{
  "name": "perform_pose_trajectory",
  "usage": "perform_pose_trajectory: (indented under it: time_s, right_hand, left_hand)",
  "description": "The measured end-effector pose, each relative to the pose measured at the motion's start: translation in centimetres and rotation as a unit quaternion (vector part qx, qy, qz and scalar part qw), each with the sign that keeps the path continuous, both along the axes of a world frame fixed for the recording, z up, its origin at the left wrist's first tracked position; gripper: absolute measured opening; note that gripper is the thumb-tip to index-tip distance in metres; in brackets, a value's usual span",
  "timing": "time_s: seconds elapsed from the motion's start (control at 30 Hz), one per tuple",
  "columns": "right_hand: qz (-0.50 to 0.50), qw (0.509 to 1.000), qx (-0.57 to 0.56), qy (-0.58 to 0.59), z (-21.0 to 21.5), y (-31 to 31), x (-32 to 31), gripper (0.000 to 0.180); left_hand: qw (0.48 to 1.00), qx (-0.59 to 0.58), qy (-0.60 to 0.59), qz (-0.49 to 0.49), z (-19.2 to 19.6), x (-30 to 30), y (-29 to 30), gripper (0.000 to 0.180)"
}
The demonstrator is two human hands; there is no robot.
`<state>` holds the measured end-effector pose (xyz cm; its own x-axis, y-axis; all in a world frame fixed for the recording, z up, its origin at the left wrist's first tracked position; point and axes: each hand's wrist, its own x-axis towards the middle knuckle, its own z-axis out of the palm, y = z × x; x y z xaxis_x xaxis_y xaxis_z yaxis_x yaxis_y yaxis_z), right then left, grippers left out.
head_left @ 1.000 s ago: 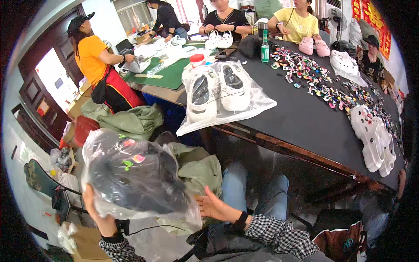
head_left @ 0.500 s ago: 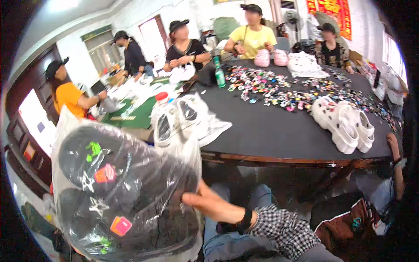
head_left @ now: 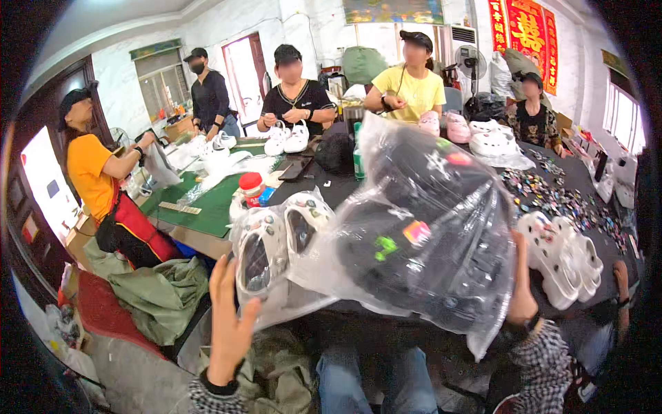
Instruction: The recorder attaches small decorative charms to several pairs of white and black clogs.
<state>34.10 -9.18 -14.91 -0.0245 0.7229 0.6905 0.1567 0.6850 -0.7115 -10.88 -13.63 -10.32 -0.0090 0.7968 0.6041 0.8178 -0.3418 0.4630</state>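
A clear plastic bag (head_left: pixel 493 314) with a pair of black clogs (head_left: pixel 420 214) inside hangs in front of me over the table's near edge. Bright charms in green, pink and orange dot the clogs. My right hand (head_left: pixel 523 286) grips the bag's right side, its fingers partly hidden behind the plastic. Fingers spread and holding nothing, my left hand (head_left: pixel 231 321) is raised beside a pair of white clogs (head_left: pixel 258 252) that sit on clear plastic on the table.
More white clogs (head_left: pixel 555 255) stand at the right of the black tabletop, before a spread of small colourful charms (head_left: pixel 558 196). A red-lidded jar (head_left: pixel 252 186) and green bottle (head_left: pixel 358 155) are farther back. Several people work around the tables. Green cloth sacks (head_left: pixel 155 290) lie at left.
The bagged black clogs have swung from the left to the centre right with my right hand. My left hand, hidden before, now shows apart from the bag. The view has turned left.
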Motion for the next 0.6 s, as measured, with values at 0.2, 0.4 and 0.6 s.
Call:
perform_pose_trajectory:
  time_s: [0.2, 0.4, 0.6]
  right_hand:
    - [0.065, 0.826, -0.438, 0.348, 4.0, 5.2, -2.0, 0.065]
    - [0.023, 0.765, -0.557, 0.321, 2.5, 7.5, -0.9, 0.059]
    - [0.007, 0.762, -0.579, 0.29, 7.1, 8.7, -1.8, 0.058]
  left_hand:
    - [0.884, -0.284, -0.366, -0.068, -1.2, -6.0, 6.0, 0.083]
    - [0.879, -0.329, -0.344, -0.023, -1.5, -5.8, 8.5, 0.088]
    - [0.882, -0.321, -0.342, -0.051, 1.1, -6.9, 13.6, 0.065]
